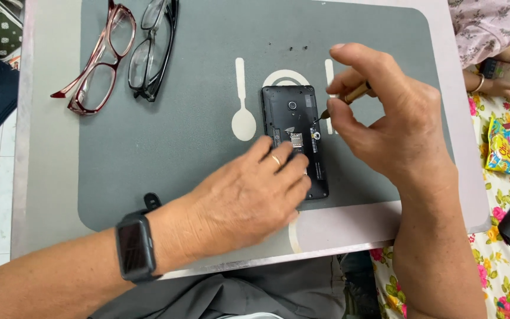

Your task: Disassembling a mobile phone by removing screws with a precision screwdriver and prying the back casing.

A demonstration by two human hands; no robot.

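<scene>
A black phone (293, 118) with its back cover off lies on a grey mat (178, 130). My left hand (249, 198) rests flat on the phone's lower half and holds it down; a ring is on one finger and a dark watch (134, 245) on the wrist. My right hand (385, 118) hovers just right of the phone and pinches a brass-coloured screwdriver (349, 97). The screwdriver's tip touches the phone's right edge near the middle.
Red-framed glasses (98, 62) and black-framed glasses (151, 50) lie at the mat's upper left. Tiny screws (296, 48) lie above the phone. Another person's hand (503, 80) holds a phone at the right edge, over a flowered cloth with a snack packet (503, 147).
</scene>
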